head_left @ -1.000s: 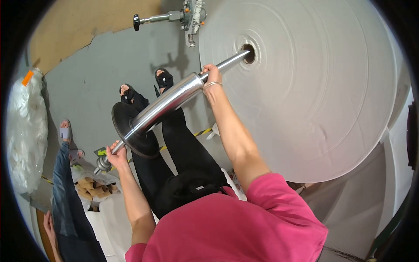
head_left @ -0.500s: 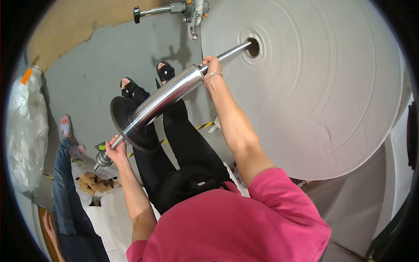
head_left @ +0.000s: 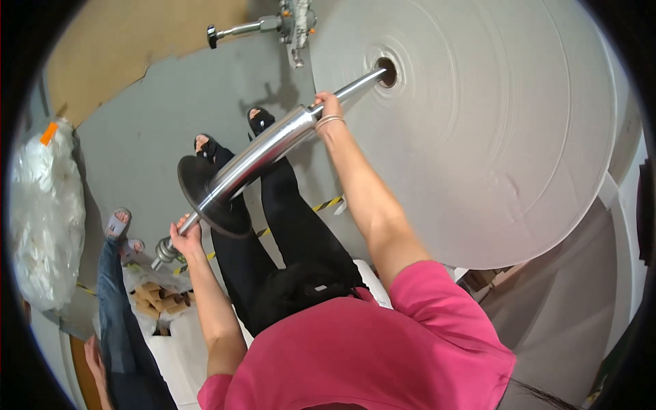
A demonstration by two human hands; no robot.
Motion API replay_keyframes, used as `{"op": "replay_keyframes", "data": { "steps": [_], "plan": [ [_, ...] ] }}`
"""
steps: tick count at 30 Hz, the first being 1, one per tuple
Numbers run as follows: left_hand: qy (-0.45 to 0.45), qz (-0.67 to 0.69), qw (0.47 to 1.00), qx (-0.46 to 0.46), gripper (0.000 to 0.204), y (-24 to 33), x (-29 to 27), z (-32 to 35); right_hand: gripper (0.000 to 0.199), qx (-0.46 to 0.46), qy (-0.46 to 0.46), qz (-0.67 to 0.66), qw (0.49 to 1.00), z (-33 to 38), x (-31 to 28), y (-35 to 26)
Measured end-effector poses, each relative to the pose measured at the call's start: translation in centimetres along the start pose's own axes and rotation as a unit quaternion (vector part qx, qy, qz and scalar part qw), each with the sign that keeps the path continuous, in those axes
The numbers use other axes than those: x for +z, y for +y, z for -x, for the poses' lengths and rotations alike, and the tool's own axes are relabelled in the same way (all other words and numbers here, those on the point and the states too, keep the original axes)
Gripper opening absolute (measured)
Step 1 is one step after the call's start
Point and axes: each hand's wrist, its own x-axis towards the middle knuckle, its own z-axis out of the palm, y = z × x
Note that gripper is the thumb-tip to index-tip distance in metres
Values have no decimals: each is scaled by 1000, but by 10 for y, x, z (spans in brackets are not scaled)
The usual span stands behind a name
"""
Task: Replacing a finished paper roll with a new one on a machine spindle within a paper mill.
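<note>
A long shiny metal roll shaft [head_left: 263, 152] slants across in front of me, held by both hands. My left hand [head_left: 186, 236] is closed round its thin near end, just below a dark round flange [head_left: 229, 217] and above a stepped metal end piece [head_left: 164, 251]. My right hand [head_left: 329, 108] grips the thin rod beyond the thick cylinder. The rod's far tip reaches the core hole [head_left: 387, 72] of a huge whitish roll [head_left: 478, 150]; how deep it goes in is hidden.
A metal fitting with a black knob [head_left: 239, 29] stands beside the roll. Bagged clear plastic [head_left: 48, 219] lies at the left. Another person's jeans-clad leg [head_left: 113, 301] is at the lower left, near cardboard tubes [head_left: 160, 301]. Yellow-black tape [head_left: 328, 203] marks the grey floor [head_left: 150, 123].
The view has shifted slightly, and the big roll sits a little further left in it. Both hands keep their hold on the shaft, its tip still at the core hole.
</note>
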Motion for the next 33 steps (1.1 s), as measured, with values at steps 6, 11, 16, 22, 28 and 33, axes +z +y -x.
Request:
{"op": "replay_keyframes", "data": {
  "steps": [6,11,16,22,28,33],
  "plan": [
    [25,-3,1000,1,25,-16,35,12,12,28,-18,2,999,-16,-18,-18],
    [-26,-19,999,16,21,-24,66,30,21,46,-29,4,999,-19,-21,-37],
    [-87,-38,995,-11,16,-24,86,40,16,40,-20,-43,998,-10,-45,-55],
    [-70,-68,995,-19,17,-34,105,68,9,2,-34,-9,999,47,-60,-87],
    [-60,-85,994,-37,18,-50,117,87,28,-144,-93,-148,974,78,-86,-62],
    [-38,-50,996,-62,20,-64,126,107,65,-181,-236,161,941,245,-43,-23]
  ]
}}
